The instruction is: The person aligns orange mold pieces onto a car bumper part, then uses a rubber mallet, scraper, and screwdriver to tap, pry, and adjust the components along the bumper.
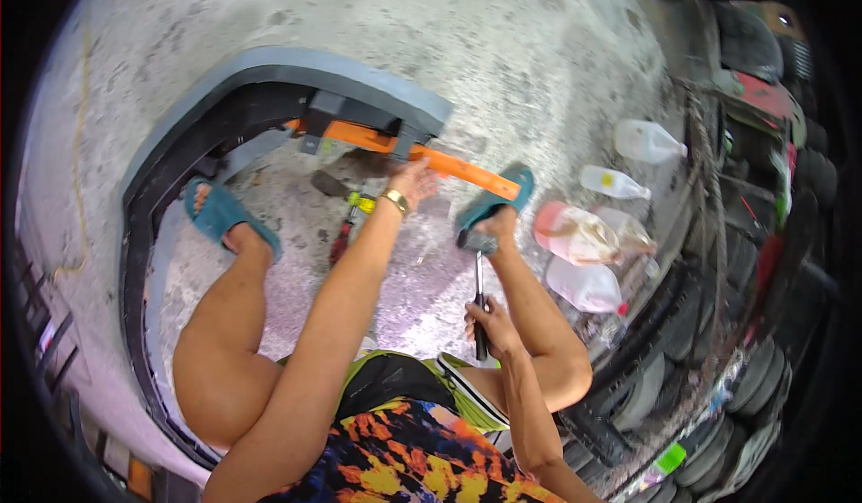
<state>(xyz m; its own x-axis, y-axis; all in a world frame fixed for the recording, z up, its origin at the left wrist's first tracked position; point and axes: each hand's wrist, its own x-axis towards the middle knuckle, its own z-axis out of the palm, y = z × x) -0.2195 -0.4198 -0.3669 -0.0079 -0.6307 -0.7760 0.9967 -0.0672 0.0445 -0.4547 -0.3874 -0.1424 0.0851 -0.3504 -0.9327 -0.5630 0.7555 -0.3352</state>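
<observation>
My left hand (pixel 413 185), with a gold bracelet at its wrist, is closed at the lower edge of a long orange bar (pixel 471 172). The bar runs through dark brackets (pixel 409 141) on the inner side of a curved grey and black bumper-like part (pixel 135 207), and its right end sticks out past them. In my right hand (pixel 496 325) is a hammer (pixel 479 278), gripped by its black handle, its head up beside my right foot. Between my legs lies a red and black tool (pixel 341 241) with a yellow-green piece (pixel 362 202) next to it.
The curved part lies on the stained concrete floor (pixel 539 18) around my left side. Several plastic jugs, among them a clear one (pixel 646 141) and one with pinkish contents (pixel 575 232), lie to the right. Beyond them are stacked dark tyres (pixel 754 377) and a rope (pixel 716 233).
</observation>
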